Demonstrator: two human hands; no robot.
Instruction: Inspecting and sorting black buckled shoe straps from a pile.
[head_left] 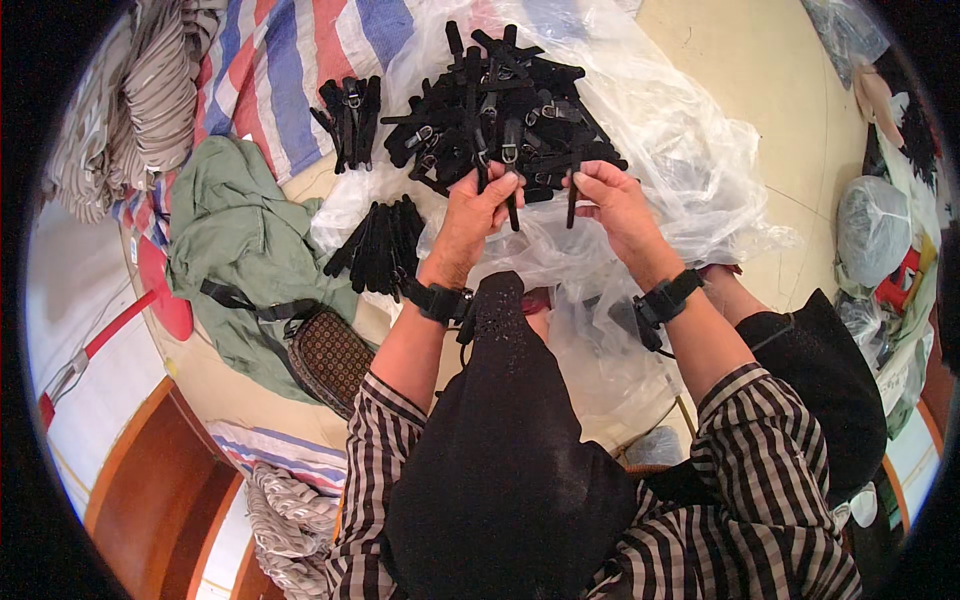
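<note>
My left hand (474,214) is closed in a pinch on a black buckle strap (510,153) with a small silver buckle. The strap's narrow end hangs below my thumb. Close by on the right, my right hand (612,204) pinches a thin black strap piece (572,205) between thumb and fingers. Whether the two pieces belong to one strap, I cannot tell. Just beyond my hands lies a loose heap of black straps (550,110), several with silver buckles. To its left are a small bundle of buckle straps (352,122) and a fanned stack of black strips (380,245).
Crumpled clear plastic sheeting (700,165) lies under the heap. A striped woven sheet (275,75), a green cloth (235,235) and a patterned pouch (332,358) are at the left. Bundled beige strips (160,95) stand at the far left. Wrapped bags (873,230) line the right side.
</note>
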